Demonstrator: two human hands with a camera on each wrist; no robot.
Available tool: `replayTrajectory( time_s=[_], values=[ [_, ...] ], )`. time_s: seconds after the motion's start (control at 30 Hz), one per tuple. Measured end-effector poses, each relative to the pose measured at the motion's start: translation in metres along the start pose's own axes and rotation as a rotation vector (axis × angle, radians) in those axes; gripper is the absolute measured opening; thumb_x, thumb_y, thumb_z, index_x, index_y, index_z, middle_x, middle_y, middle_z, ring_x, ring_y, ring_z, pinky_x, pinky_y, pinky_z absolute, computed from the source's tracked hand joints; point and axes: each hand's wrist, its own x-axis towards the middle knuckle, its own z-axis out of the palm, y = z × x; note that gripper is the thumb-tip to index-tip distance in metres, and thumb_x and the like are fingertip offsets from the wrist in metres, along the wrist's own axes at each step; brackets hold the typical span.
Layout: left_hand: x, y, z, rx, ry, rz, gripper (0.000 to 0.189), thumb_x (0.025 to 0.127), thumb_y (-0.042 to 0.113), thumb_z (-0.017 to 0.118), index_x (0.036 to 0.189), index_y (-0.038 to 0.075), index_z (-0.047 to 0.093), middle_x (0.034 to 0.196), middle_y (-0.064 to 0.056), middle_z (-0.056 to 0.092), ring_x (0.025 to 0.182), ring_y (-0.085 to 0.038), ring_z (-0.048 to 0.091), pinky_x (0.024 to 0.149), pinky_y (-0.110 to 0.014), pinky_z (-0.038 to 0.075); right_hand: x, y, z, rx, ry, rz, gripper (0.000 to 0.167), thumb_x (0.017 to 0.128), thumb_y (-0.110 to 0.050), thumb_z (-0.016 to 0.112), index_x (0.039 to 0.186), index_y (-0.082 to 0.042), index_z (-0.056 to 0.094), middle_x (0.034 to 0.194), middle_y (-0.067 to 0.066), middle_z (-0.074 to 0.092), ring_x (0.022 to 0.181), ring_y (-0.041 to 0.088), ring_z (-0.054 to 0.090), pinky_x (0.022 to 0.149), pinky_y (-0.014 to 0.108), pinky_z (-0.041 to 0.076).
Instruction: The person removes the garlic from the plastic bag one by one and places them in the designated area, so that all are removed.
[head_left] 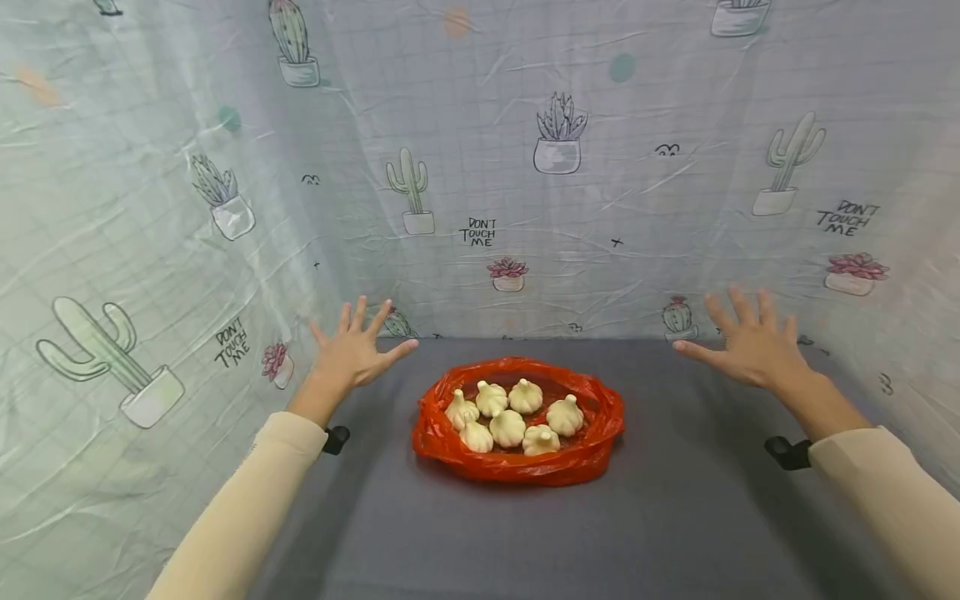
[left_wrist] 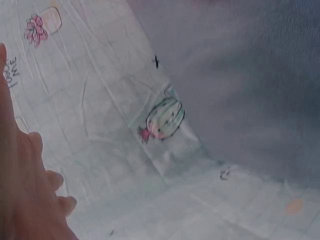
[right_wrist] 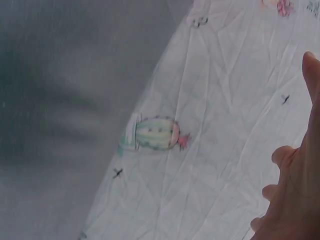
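Note:
Several pale garlic bulbs (head_left: 507, 428) lie together inside a red plastic bag (head_left: 517, 471), whose mouth is spread wide with the rim rolled down. In the head view my left hand (head_left: 351, 354) is raised to the left of the bag, fingers splayed and holding nothing. My right hand (head_left: 759, 346) is up on the other side, farther from the bag, its fingers also spread and slightly blurred. At the left edge of the left wrist view part of the left hand (left_wrist: 30, 185) shows. The right hand (right_wrist: 295, 185) appears along the right edge of its own wrist view.
The bag stands on a dark grey table (head_left: 480, 533). A pale curtain (head_left: 615, 275) printed with cacti rises behind the table and along both sides. Each wrist carries a black strap, the right one (head_left: 787, 452) showing below the cuff.

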Motion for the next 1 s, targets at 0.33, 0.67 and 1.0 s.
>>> replayTrajectory(
  time_s=[0.33, 0.67, 1.0],
  values=[
    [-0.02, 0.013, 0.027, -0.045, 0.025, 0.036, 0.1, 0.086, 0.092, 0.028, 0.164, 0.038, -0.001, 0.174, -0.013, -0.003, 0.158, -0.045, 0.002, 0.109, -0.083, -0.011, -0.016, -0.027, 0.022, 0.025, -0.038, -0.049, 0.107, 0.091, -0.078, 0.049, 0.166, -0.017, 0.003, 0.169, 0.027, -0.008, 0.149, 0.061, -0.014, 0.105, 0.086, 0.0],
    [-0.039, 0.027, 0.052, -0.145, 0.034, 0.051, 0.095, 0.088, 0.088, 0.035, 0.165, 0.04, 0.006, 0.174, -0.012, 0.005, 0.159, -0.042, 0.007, 0.11, -0.084, -0.007, -0.028, -0.066, 0.05, 0.071, 0.054, -0.141, 0.1, 0.091, -0.073, 0.056, 0.165, -0.018, 0.019, 0.171, 0.022, 0.009, 0.152, 0.059, 0.004, 0.109, 0.084, 0.009],
    [-0.047, 0.04, 0.075, -0.27, 0.08, 0.046, 0.09, 0.09, 0.084, 0.039, 0.164, 0.04, 0.011, 0.172, -0.013, 0.015, 0.159, -0.039, 0.014, 0.113, -0.082, 0.002, -0.033, -0.096, 0.078, 0.24, 0.077, -0.203, 0.094, 0.091, -0.064, 0.063, 0.164, -0.017, 0.026, 0.171, 0.018, 0.013, 0.153, 0.052, 0.011, 0.113, 0.08, 0.009]
  ],
)
